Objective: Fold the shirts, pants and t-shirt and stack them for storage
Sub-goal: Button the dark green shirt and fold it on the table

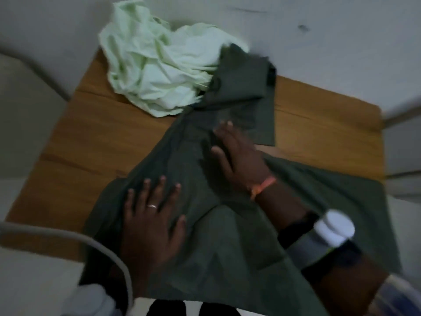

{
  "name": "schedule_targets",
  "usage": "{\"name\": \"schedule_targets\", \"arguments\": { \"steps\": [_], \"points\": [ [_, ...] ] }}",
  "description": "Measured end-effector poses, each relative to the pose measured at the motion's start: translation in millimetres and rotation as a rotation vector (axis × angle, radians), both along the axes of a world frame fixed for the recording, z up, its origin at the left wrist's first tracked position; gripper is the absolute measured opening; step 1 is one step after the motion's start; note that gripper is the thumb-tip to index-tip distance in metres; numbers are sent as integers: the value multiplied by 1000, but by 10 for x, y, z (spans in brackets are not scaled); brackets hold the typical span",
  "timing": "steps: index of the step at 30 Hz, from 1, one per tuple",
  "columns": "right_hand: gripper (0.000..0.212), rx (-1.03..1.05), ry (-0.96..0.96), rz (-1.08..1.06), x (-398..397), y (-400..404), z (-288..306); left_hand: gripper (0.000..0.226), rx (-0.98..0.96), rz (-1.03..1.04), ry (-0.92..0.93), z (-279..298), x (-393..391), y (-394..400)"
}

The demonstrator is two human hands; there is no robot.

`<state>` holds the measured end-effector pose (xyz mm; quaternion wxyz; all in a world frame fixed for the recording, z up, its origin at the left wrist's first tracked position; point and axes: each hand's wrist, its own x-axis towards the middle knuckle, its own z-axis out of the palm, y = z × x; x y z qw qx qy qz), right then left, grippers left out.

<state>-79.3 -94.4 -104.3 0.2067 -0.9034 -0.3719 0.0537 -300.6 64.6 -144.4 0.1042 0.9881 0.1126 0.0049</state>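
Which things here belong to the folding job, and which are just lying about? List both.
Job: dark green garment, flat under the left hand and right hand; crumpled pale green garment.

Lying about: wooden table; grey cable.

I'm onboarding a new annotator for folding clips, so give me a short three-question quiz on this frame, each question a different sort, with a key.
1. True or false: both hands lie flat, fingers spread, on the dark green garment.
2. Multiple choice: the pale green garment is
A) folded and stacked
B) crumpled at the far side of the wooden table
C) held up in the air
3. Fill in: the ring is on the ____ hand.

Key
1. True: the left hand and the right hand press on it and grip nothing.
2. B
3. left
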Motion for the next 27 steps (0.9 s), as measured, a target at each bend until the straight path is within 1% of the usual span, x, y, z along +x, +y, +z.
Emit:
{"name": "schedule_targets", "arguments": {
  "steps": [2,4,7,8,10,11,12,14,16,17,18,20,21,24,25,27],
  "points": [
    [42,62,-10,-147,-334,-636,35,70,42,14,26,-10,202,82],
    [45,10,-17,-315,-552,-1265,-89,74,80,38,48,-57,287,220],
    [68,-287,124,-648,-574,-2110,-321,77,115,18,20,-115,334,418],
    [72,-358,173,-698,-524,-2295,-392,77,103,8,24,-115,336,488],
    [71,-382,206,-673,-362,-2504,-423,79,66,-13,52,-148,380,588],
    [68,-347,211,-659,-249,-2553,-393,78,56,-14,79,-201,391,642],
    [64,-264,205,-685,-119,-2595,-314,75,49,-4,96,-226,413,653],
    [50,-73,102,-734,98,-2589,-150,64,26,2,128,-154,485,691],
    [30,-5,-19,-744,282,-2734,-80,51,51,-26,60,66,784,485],
    [26,-26,-37,-729,372,-2813,-72,47,61,-74,-8,163,952,337],
    [26,-76,-20,-713,478,-2881,-86,46,43,-138,-78,287,1168,172],
    [28,-233,74,-652,619,-2934,-103,42,-48,-249,-177,518,1576,-150],
    [27,-303,120,-608,682,-2969,-97,40,-44,-306,-161,527,1769,-260],
    [11,-405,211,-487,830,-3080,-16,46,71,-407,-2,477,2295,-392],
    [12,-427,257,-459,878,-3110,32,49,114,-442,52,450,2445,-359],
    [21,-449,356,-400,1015,-3226,157,52,213,-556,133,444,2654,-282]
  ]
}}
